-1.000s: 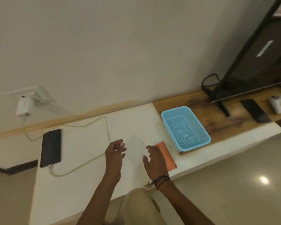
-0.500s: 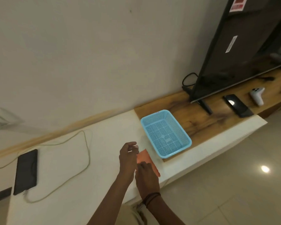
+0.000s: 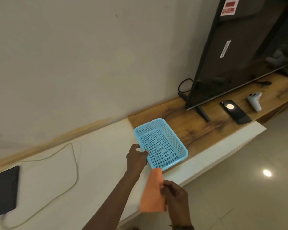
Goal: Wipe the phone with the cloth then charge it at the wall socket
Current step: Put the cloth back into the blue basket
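Phone [image 3: 5,191] is way over on the far left of the white counter [image 3: 98,155], lying flat with its dark face up. A pale cable [image 3: 75,165] runs to its near end and loops off across the counter toward the wall. No hand is anywhere near it right now.

The orange cloth [image 3: 152,195] is with the right hand [image 3: 175,200], which has it pinched along its right edge between thumb and fingers. It hangs at the near edge of the counter. The cloth's top tip lines up with the near rim of the blue mesh basket [image 3: 150,127], and I honestly can't tell if it touches.

The left hand [image 3: 135,161] is on the basket's left rim, thumb hooked over the edge and fingers curled around it. The basket straddles the spot where the white surface meets the wooden section [image 3: 198,130].

Further right on the wood there's a big black TV [image 3: 239,55] on its stand. In front of it lie a second dark device [image 3: 235,112] with a bright light reflected in it and a white controller [image 3: 254,102], just beside each other.
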